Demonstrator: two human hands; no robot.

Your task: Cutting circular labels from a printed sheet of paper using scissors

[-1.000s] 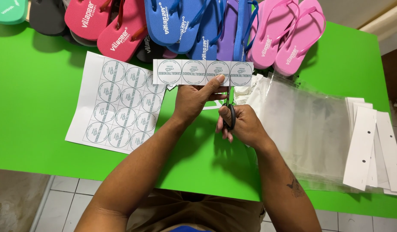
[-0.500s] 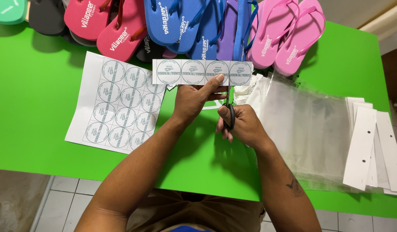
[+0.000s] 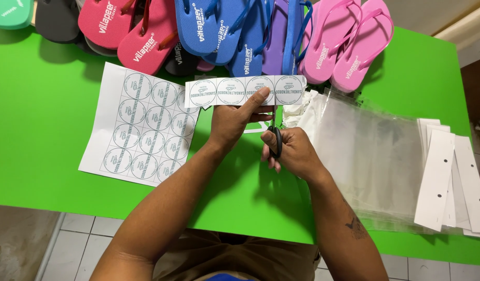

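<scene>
My left hand [image 3: 234, 120] pinches a white paper strip [image 3: 224, 91] printed with a row of round labels, held level above the green table [image 3: 37, 130]. My right hand [image 3: 294, 152] grips black-handled scissors [image 3: 274, 139], blades pointing up at the strip's right part, between the last two labels. Left of my hands lies a white sheet [image 3: 138, 127] with several round labels in a grid.
Flip-flops in teal, black, red, blue, purple and pink [image 3: 323, 44] line the table's far edge. A stack of clear plastic bags [image 3: 367, 156] lies to the right, with white card strips [image 3: 437, 177] beyond. Tiled floor shows below the near edge.
</scene>
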